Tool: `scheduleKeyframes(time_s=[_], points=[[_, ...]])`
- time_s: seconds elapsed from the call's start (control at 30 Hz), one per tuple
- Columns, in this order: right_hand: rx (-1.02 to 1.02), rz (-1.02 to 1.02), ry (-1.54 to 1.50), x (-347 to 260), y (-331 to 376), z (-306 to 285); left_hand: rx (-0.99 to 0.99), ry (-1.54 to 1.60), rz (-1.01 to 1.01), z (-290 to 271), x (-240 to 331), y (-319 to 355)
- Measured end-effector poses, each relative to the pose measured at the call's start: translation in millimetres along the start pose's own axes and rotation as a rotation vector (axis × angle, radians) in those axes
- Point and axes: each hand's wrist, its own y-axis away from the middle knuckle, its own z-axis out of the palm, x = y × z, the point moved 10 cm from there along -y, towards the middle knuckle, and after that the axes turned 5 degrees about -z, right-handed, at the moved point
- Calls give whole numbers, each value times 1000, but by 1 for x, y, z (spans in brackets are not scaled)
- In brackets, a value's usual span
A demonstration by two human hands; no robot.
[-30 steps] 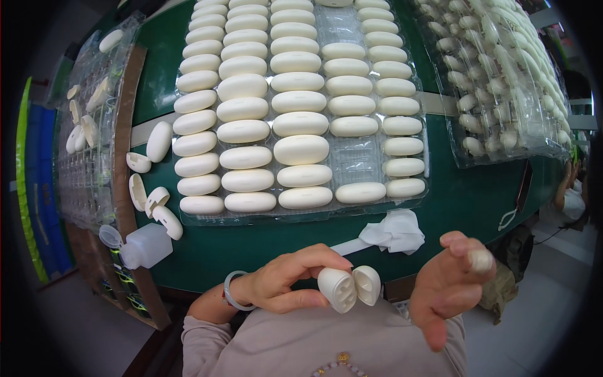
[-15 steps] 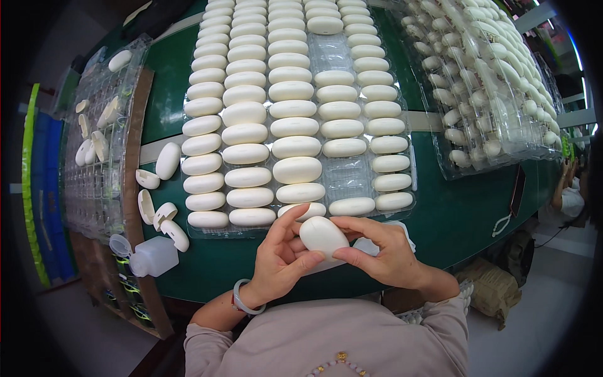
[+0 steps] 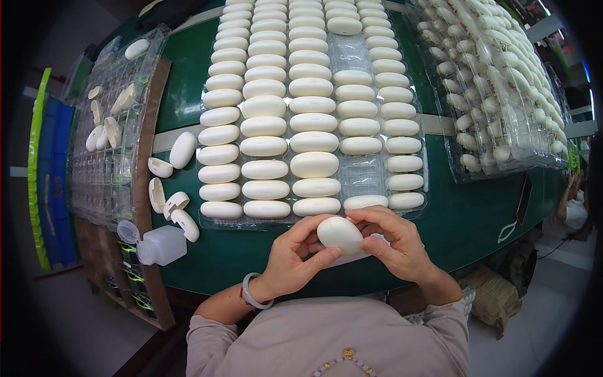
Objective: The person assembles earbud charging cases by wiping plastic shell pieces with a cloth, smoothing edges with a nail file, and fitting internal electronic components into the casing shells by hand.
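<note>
A smooth white oval plastic case (image 3: 339,235) is held up between my two hands, just in front of the near edge of a tray. My left hand (image 3: 298,254) is closed on its left side, the thumb pressed to its lower edge. On its other side my right hand (image 3: 396,245) grips it with thumb and fingertips. Beyond them lies the clear plastic tray (image 3: 361,174), filled with columns of like white oval cases (image 3: 314,164); bare pockets show in its fourth column. Partly behind my right hand is a white cloth or paper, mostly hidden.
To the left are loose case shells (image 3: 176,204), an open translucent bottle (image 3: 162,245) and a clear tray (image 3: 103,169) with several shells. Stacked full trays (image 3: 496,125) stand at the right, near a dark phone-like object (image 3: 523,198) with a strap. Another person (image 3: 570,210) is at far right.
The case has tipped slightly in my hands and my left fingers have curled in behind it. The whole view has shifted a little, so the table appears farther right.
</note>
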Motion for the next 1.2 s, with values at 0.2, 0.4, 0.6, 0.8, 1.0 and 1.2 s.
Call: scheduleKeyframes(time_s=[0.2, 0.4, 0.6, 0.8, 1.0, 1.2], points=[[20, -146, 288, -15, 4, 7, 47, -149, 70, -1, 1, 2], [175, -196, 263, -5, 7, 8, 177, -616, 310, -4, 30, 3], [293, -276, 327, -12, -2, 4, 260, -678, 394, -8, 40, 2], [176, -312, 309, -17, -3, 6, 243, -574, 445, -4, 46, 8], [131, -397, 415, -18, 5, 18, 198, -400, 408, -4, 41, 14], [265, -615, 598, -36, 13, 30, 61, 103, 139, -3, 17, 5]])
